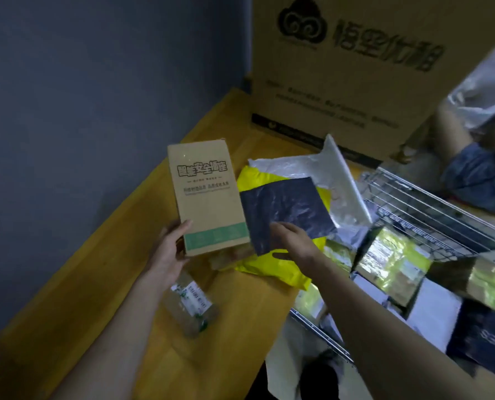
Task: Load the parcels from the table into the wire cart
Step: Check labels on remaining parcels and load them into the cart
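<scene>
Both hands forward, left hand [170, 249] and right hand [294, 241] gripping.

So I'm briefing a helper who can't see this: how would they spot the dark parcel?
Start at the wooden table beside the wire cart. On it lies a yellow bag; the dark parcel is above that, pinched by the right hand. It alone is flat, square and blue-black, unlike the tan carton alongside.

Two bare, sleeveless forearms

A clear plastic bottle [190, 306] lies on its side — blue-grey wall [81, 96] behind.
</scene>
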